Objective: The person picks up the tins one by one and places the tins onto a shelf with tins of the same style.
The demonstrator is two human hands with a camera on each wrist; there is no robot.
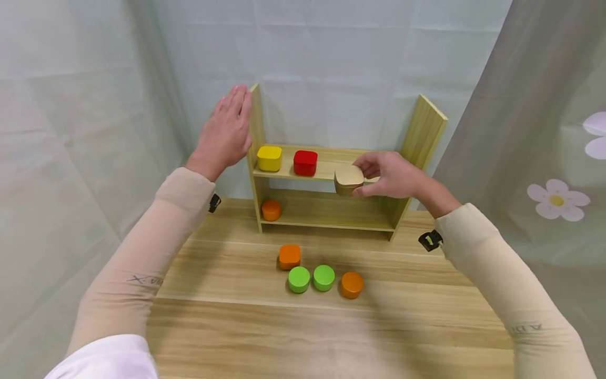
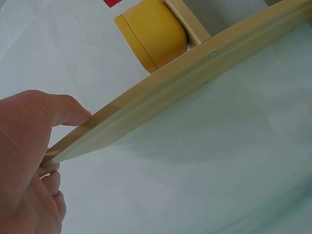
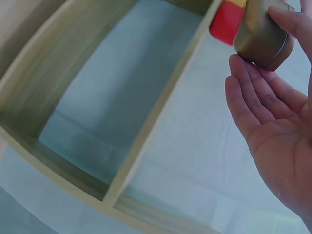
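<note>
- Head view: my left hand (image 1: 226, 131) lies flat against the outer face of the left upright of the small wooden shelf (image 1: 421, 137), fingers straight and pointing up, gripping nothing.
- My right hand (image 1: 395, 175) pinches a tan rounded-square box (image 1: 349, 179) between thumb and fingertips, at the front edge of the upper board, towards its right end. I cannot tell whether the box rests on the board or hangs just clear of it.
- On the same upper board, a yellow box (image 1: 269, 158) stands at the left end with a red box (image 1: 305, 162) just beside it; the tan box is apart from the red one.
- On the lower board, an orange round box (image 1: 271, 210) sits in the left corner.
- On the wooden table (image 1: 236, 326) in front of the shelf: an orange square box (image 1: 289, 256), two green round boxes (image 1: 299, 279) touching side by side, and another orange round one (image 1: 352, 285) near them on the right.
- Left wrist view: my thumb rests on one side of the upright's edge and my fingers (image 2: 51, 187) lie on the other, loosely. The yellow box (image 2: 153, 31) shows beyond the board.
- Right wrist view: my fingertips (image 3: 239, 73) press under the tan box (image 3: 263, 36) and my thumb on top, the palm open below. The red box (image 3: 226, 22) sits right behind it.
</note>
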